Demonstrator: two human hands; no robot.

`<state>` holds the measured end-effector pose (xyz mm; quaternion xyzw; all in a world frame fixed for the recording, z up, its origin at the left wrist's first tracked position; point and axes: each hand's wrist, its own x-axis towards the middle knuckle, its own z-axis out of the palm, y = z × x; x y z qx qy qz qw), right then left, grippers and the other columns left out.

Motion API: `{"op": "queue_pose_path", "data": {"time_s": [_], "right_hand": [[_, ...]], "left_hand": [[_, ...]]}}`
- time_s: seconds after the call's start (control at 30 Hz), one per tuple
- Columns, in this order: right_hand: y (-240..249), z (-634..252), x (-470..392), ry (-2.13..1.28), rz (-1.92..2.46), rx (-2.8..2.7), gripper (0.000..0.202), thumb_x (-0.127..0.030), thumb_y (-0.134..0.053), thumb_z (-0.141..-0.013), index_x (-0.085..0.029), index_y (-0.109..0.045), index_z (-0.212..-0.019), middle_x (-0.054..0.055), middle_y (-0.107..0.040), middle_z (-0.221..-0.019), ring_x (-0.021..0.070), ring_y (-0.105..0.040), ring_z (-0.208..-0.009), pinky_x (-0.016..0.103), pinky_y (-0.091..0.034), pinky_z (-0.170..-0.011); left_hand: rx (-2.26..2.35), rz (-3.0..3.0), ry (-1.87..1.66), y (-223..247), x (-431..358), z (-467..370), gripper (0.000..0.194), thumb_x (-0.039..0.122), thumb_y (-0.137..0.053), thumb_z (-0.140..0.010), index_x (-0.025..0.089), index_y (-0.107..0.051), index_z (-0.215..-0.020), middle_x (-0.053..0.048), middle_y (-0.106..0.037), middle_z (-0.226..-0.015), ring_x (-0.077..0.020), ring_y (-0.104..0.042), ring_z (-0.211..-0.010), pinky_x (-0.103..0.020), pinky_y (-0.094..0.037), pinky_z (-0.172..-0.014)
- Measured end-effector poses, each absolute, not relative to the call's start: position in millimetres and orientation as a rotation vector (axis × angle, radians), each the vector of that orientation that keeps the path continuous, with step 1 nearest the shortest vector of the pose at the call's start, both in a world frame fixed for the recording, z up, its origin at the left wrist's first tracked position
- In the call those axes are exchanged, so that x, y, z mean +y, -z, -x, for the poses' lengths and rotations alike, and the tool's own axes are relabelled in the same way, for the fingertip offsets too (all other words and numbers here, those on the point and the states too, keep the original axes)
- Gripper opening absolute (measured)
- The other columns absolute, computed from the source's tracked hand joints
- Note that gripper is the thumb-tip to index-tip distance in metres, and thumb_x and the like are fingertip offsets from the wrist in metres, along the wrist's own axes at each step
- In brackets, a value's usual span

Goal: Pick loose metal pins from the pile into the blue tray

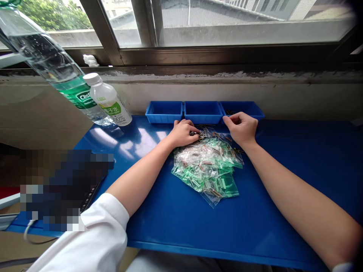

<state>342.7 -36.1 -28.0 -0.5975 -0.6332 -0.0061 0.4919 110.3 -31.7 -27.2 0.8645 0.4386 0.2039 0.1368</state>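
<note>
Curling its fingers over loose metal pieces (202, 136), a person's left hand (183, 133) is lying at eleven o'clock on a dial centred on a heap of packets (198, 162), twelve pointing to the window (241, 26); whether those fingertips are gripping anything cannot be told. Between one and two, the right hand (243, 129) is hovering beside the right bin (251, 106), its fingers folding inward and its thumb lying near the index finger; whether they are holding anything is not showing. The clear and green-tinted packets are covering the middle of the blue table (170, 226), with the loose pieces lying at their twelve o'clock edge. Packets like these are probably handling as light, limp and slippery, calling for a pinch at a flat plastic edge; the metal pieces are looking thin, stiff and hardly fragile, suiting a thumb-and-forefinger hold. By count, two hands are showing, three blue bins (202, 118) are standing in a row from eleven to one, the right one holding dark pieces (230, 112), and one large bottle (73, 88) and one smaller bottle (110, 105) are standing at ten. Packets and pieces are overlapping too closely for counting.
</note>
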Motion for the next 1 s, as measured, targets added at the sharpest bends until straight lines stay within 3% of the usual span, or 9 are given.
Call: {"op": "queue_pose_path", "data": {"time_s": [0.2,0.4,0.57,1.0], "right_hand": [[32,-330,-43,-0.094,1.297,-1.807,0.020,-0.036,-0.066,-0.077,-0.019,-0.064,-0.065,0.002,-0.064,-0.060,0.0151,-0.057,-0.053,0.028,-0.044,-0.052],[35,-328,-42,-0.099,1.158,-2.147,0.015,-0.033,-0.063,-0.080,-0.020,-0.071,-0.082,0.005,-0.070,-0.079,0.0219,-0.062,-0.079,0.035,-0.050,-0.072],[38,-328,-40,-0.195,1.135,-2.265,0.018,-0.032,-0.061,-0.082,-0.021,-0.073,-0.088,0.005,-0.071,-0.089,0.0228,-0.063,-0.086,0.037,-0.051,-0.078],[34,-328,-42,-0.275,1.121,-2.264,0.015,-0.030,-0.060,-0.080,-0.021,-0.073,-0.080,0.005,-0.071,-0.084,0.0229,-0.064,-0.083,0.036,-0.050,-0.076]], "left_hand": [[1.257,-2.484,-0.629,28,-30,-111,0.025,0.037,-0.054,-0.081,0.028,-0.076,-0.090,-0.004,-0.064,-0.102,-0.0247,-0.053,-0.103,-0.044,-0.030,-0.091],[1.181,-2.506,-0.624,27,-31,-111,0.022,0.029,-0.054,-0.077,0.024,-0.074,-0.084,-0.003,-0.066,-0.101,-0.0228,-0.055,-0.102,-0.042,-0.029,-0.092],[1.196,-2.500,-0.593,25,-32,-112,0.020,0.028,-0.053,-0.075,0.022,-0.071,-0.081,-0.003,-0.067,-0.101,-0.0238,-0.055,-0.102,-0.042,-0.028,-0.091],[1.168,-2.522,-0.588,25,-30,-111,0.023,0.028,-0.046,-0.085,0.019,-0.066,-0.081,-0.004,-0.067,-0.098,-0.0221,-0.056,-0.102,-0.040,-0.029,-0.089]]}}
